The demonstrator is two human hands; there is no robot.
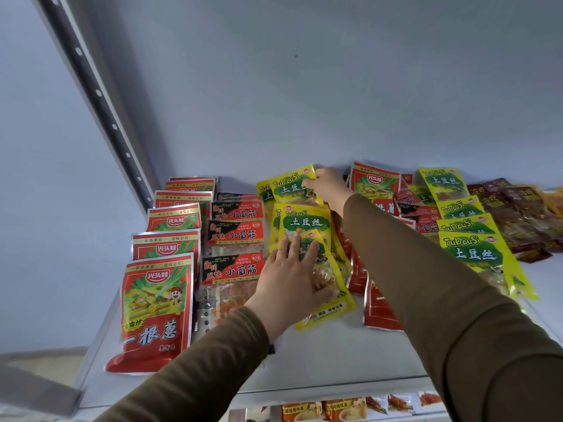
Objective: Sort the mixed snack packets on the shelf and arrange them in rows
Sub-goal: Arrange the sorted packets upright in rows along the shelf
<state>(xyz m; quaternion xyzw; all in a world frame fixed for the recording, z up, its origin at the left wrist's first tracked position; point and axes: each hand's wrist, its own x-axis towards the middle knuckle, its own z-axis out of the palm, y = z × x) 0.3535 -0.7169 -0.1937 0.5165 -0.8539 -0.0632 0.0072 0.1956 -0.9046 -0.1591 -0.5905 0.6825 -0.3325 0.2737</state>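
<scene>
white shelf (320, 354), two rows done at left, yellow row in progress. left hand (292, 278) lies flat, fingers straight, on front yellow packet (327, 287); right hand (327, 182) pinches back yellow packet (289, 185). next: square it, then pull yellows from mixed pile (426, 208).

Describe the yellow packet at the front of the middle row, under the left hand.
The front yellow packet is glossy plastic with a green label and a clear window showing pale orange strips. It lies flat but skewed on the white shelf, overlapping the yellow packet behind it. The left hand rests on it, fingers spread.
</scene>
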